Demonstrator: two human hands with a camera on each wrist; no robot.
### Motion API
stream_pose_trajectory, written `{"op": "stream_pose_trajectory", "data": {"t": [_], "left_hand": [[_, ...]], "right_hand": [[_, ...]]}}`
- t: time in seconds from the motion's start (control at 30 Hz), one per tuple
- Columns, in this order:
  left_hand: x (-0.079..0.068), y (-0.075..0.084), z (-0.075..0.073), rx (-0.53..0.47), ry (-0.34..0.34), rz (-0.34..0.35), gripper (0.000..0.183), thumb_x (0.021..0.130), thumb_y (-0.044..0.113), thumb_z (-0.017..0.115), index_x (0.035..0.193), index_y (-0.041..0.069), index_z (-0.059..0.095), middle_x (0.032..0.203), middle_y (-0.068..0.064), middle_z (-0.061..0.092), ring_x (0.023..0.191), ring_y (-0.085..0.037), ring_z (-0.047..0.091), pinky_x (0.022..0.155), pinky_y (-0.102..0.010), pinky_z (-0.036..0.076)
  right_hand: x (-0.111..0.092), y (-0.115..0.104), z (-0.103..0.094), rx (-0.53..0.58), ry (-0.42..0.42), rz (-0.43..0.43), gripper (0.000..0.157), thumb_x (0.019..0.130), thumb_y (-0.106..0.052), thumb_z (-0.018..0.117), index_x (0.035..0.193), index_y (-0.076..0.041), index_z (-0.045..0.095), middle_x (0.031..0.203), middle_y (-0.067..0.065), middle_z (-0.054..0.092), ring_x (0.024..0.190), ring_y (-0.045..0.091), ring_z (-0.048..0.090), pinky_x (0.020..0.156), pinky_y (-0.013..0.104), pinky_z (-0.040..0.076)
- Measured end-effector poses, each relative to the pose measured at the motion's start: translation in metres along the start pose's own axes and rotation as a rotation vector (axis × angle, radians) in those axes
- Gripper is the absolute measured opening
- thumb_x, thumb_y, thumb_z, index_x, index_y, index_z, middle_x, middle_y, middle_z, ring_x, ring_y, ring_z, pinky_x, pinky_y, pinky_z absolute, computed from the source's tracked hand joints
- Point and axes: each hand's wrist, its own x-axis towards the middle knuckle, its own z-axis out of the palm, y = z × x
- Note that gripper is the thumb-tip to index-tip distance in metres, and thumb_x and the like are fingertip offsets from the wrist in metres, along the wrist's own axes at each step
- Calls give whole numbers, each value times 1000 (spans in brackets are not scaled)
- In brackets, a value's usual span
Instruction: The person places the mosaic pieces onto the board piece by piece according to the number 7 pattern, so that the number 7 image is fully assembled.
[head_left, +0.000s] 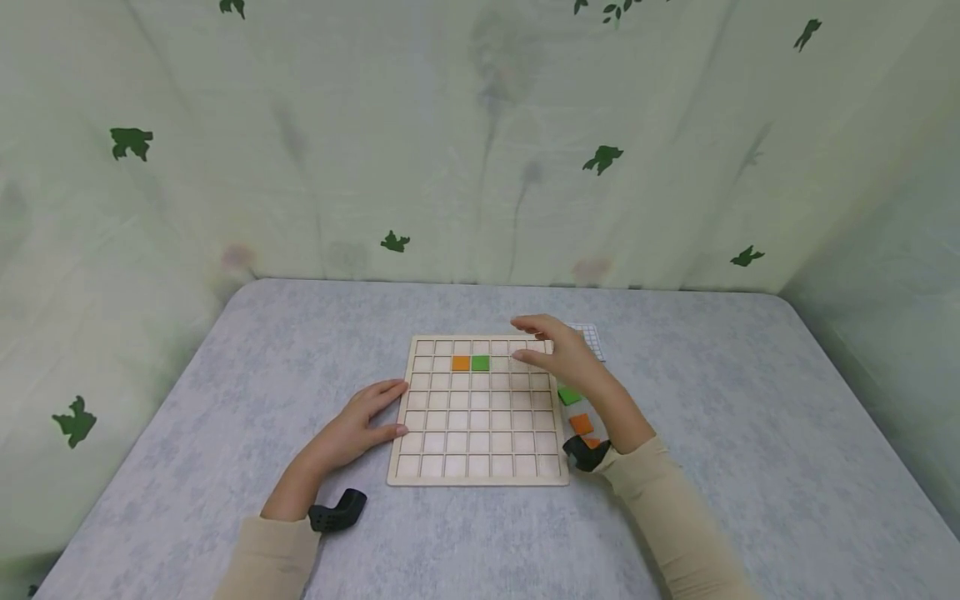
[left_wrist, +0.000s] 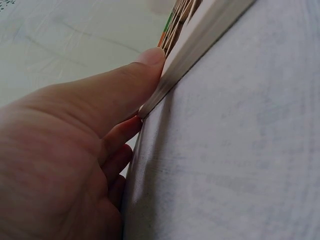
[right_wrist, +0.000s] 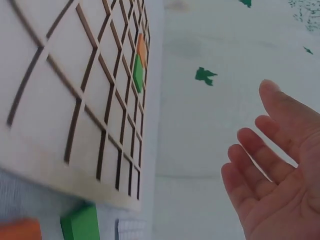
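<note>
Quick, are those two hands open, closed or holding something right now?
Left hand: open, touching the edge of the grid board.
Right hand: open, holding nothing.

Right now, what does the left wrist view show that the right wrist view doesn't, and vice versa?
Only the left wrist view: the left hand, touching the board.
Only the right wrist view: the right hand, holding nothing, plus a loose green tile, a loose orange tile and a gridded card.
Both: the board, its placed orange tile and placed green tile, table and wall cloth.
</note>
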Motion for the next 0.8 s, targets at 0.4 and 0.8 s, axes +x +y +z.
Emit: {"op": "stream_pose_trajectory", "data": {"t": [0.4,0.8], "left_hand": [[0,0,1,6,2,-26,70,82,33,65,140,6,34,142,-14,28,130,-35,18,99,-55,19],[0,-1,2,13,4,-37,70,82,34,65,140,8,34,142,-12,27,130,-34,18,99,-56,18]], "right_hand": [[-68,34,-49,-78,4,86,52,82,-23,67,129,-8,49,131,9,45,116,32,41,93,49,35],[-104,76,-50,-128,-90,138,45,77,-13,71,118,-1,57,116,12,56,110,31,47,93,48,35]]}}
